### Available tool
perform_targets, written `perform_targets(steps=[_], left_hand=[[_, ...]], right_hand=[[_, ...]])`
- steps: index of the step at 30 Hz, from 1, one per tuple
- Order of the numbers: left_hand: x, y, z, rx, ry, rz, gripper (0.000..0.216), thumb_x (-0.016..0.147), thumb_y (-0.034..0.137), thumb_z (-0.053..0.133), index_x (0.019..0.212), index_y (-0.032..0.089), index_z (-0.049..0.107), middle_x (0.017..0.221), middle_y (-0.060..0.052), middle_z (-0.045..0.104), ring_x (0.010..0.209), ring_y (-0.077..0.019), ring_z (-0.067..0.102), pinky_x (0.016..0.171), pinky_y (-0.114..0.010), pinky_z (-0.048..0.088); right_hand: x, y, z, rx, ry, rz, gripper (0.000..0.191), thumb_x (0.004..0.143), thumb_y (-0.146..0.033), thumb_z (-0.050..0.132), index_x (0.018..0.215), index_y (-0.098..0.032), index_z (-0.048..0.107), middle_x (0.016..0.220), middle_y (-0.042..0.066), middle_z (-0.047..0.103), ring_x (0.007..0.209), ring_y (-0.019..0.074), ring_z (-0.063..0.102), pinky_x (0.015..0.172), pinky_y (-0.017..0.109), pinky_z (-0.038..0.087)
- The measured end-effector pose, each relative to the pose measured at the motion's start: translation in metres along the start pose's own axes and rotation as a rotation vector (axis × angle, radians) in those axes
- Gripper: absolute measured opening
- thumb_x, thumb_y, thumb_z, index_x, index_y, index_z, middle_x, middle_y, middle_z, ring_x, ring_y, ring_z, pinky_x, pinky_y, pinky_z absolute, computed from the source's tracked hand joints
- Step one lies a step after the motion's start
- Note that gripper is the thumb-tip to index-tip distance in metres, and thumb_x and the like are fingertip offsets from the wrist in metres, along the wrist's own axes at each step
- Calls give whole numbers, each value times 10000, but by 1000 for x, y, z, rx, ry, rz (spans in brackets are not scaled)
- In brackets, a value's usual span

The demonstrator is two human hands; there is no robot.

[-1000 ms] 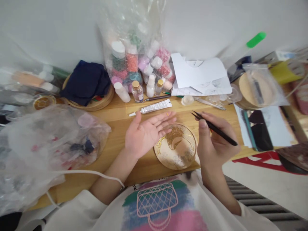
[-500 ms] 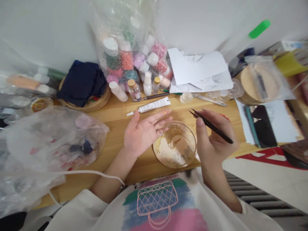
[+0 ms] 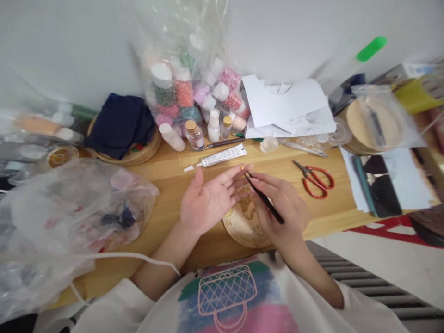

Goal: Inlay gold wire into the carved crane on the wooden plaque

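Note:
Palm up, my left hand (image 3: 210,201) has its fingers stretched out toward the right. A tiny gold piece (image 3: 242,167) rests at a fingertip; its exact form is too small to make out. Black tweezers (image 3: 265,200) are gripped in my right hand (image 3: 286,208), their tips beside that fingertip and the gold piece. Whether the tips touch it I cannot tell. Beneath both hands lies a round pale wooden disc (image 3: 243,230) with a drawn pattern and gold wire lines, partly covered by my fingers.
Red-handled scissors (image 3: 317,180) lie to the right. Behind my hands are a white glue tube (image 3: 222,155), small bottles (image 3: 194,135) and a bag of colourful jars (image 3: 183,92). A crumpled plastic bag (image 3: 79,203) and a white cable (image 3: 138,256) are on the left.
My right hand has moved left with the tweezers, bringing their tips to my left fingertips. The scissors it was hiding now show. My left hand stays palm up.

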State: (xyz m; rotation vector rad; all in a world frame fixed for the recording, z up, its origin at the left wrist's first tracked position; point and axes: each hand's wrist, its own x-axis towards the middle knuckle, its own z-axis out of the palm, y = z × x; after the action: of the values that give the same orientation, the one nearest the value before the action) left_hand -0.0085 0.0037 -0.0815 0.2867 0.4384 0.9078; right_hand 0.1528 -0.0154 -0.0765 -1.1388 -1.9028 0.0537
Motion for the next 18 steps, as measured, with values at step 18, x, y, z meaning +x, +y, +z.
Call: perform_targets(steps=[18], left_hand=[[-1, -1, 0, -19, -13, -8, 741, 903, 702, 402, 1273, 99, 622, 1432, -172, 530, 1415, -349, 373, 1105, -455, 356]], right_hand=[[1, 1, 3, -40, 22, -4, 307, 860, -72, 640, 1137, -205, 645, 1073, 118, 775, 945, 215, 761, 754, 335, 621]])
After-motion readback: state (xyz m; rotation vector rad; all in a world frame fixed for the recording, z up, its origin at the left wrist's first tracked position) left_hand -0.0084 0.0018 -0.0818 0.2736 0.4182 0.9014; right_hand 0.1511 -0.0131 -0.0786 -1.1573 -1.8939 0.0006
